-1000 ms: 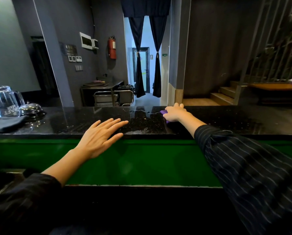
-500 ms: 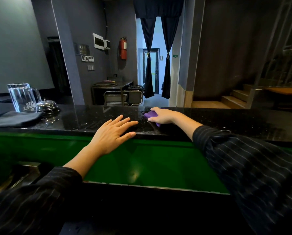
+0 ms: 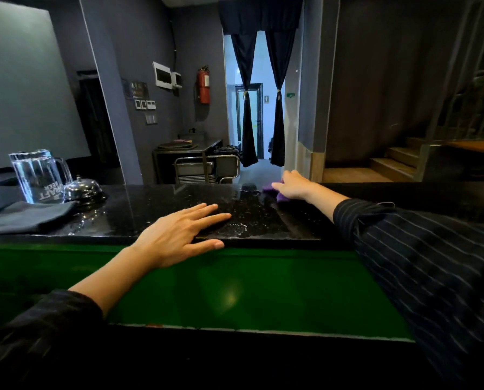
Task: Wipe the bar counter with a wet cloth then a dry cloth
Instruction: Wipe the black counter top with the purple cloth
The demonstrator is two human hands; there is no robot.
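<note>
The black speckled bar counter (image 3: 139, 218) runs across the view above a green front panel. My right hand (image 3: 293, 187) presses a purple cloth (image 3: 269, 188) flat on the counter near its far edge, just right of centre; most of the cloth is hidden under the palm. Wet streaks and droplets shine on the stone between my hands. My left hand (image 3: 179, 235) lies flat on the near edge with its fingers spread, holding nothing. A folded dark grey cloth (image 3: 30, 216) lies on the counter at the left.
A glass pitcher (image 3: 39, 175) and a chrome service bell (image 3: 82, 188) stand at the left end beside the grey cloth. Beyond the counter are a metal cart (image 3: 204, 167), a curtained doorway and wooden stairs (image 3: 392, 161) at the right.
My right hand has slid the purple cloth along the far edge of the counter. The view has shifted left, bringing the pitcher and bell further in. My left hand stays flat on the near edge.
</note>
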